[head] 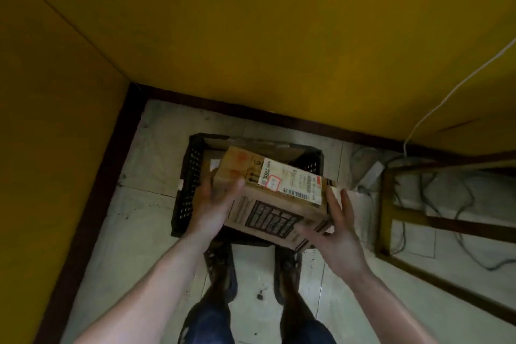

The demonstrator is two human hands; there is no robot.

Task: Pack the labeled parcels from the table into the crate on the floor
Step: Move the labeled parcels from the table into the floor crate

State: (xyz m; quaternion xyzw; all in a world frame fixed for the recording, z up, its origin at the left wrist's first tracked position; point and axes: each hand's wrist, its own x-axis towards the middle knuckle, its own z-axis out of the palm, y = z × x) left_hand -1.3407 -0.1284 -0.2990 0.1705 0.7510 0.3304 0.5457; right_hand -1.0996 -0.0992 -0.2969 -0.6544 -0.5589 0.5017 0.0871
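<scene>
- So, hands first: our left hand (215,204) grips the left end of the parcel (279,212), thumb over the top edge. Our right hand (337,232) is flat against the right end, fingers straight. The two hands are apart with the box squeezed between them.
- The parcel sits tilted in the air right above the crate (187,184), not in it yet, with its shipping label (293,181) facing up.
- Handling guess: stiff cardboard, so it shouldn't crush. We can't tell the weight, but a two-hand hold at the ends looks sensible. The faces look smooth, so we'd keep pressing inward.
- Room: another cardboard box (251,145) is already in the crate, so space for this one looks tight. It'll probably need levelling before it goes down.
- Edges: the yellow wall (251,36) is just behind the crate, a wooden frame (388,204) and cables (446,198) are off to the right, and our shoes (223,268) are near the front rim.
</scene>
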